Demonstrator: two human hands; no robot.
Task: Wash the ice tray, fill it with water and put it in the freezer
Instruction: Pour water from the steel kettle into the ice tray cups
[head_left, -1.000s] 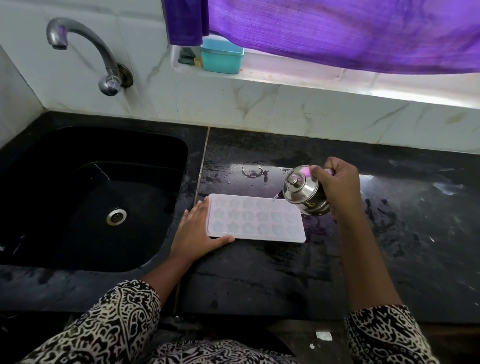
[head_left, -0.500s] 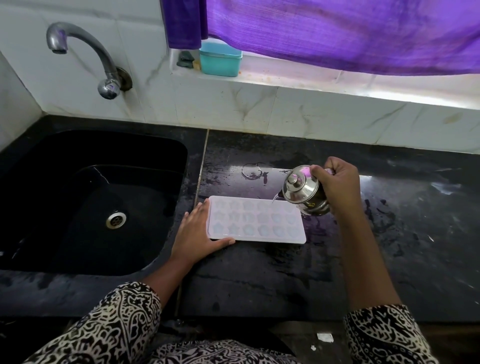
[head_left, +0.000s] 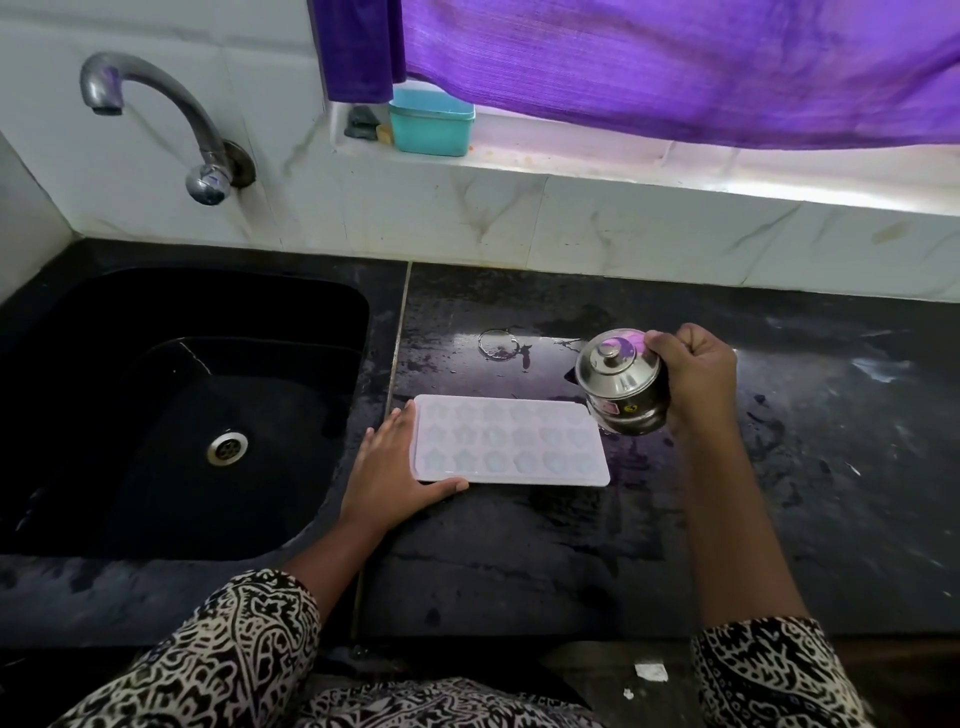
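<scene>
Ice tray (head_left: 511, 441): a pale, whitish rectangle lying flat on the wet black counter (head_left: 519, 561), with its long sides running left to right in front of you.
Tray hollows: three rows of small shaped pockets. Those nearest your left fingers look star-like and those toward the right end look rounder. The number in each row is too faint to count.
Tray place: directly right of your left fingers, and nearer to you than your right fingers.
Counts, left to right: one tap (head_left: 156, 109), one sink (head_left: 332, 291), one tray, one wire ring (head_left: 496, 344), one teal box (head_left: 431, 122), one steel pot (head_left: 621, 389), and your two hands.
Left hand (head_left: 387, 475): your fingers are straight and together, flat on the counter, touching the tray's left short edge. Your thumb stretches wide along the near long edge and touches it.
Right hand (head_left: 693, 374): your fingers are curled tight round the steel pot's right side, with the thumb on the rim of its lid.
Steel pot: small and lidded, with a knob on top. You hold it tilted, its lid leaning toward the tray, just beyond the tray's far right corner.
Wire ring: on the counter beyond the tray, between your two sets of fingers and nearer the right ones.
Tap and sink: left of your left fingers.
Teal box: on the ledge, well beyond both hands.
</scene>
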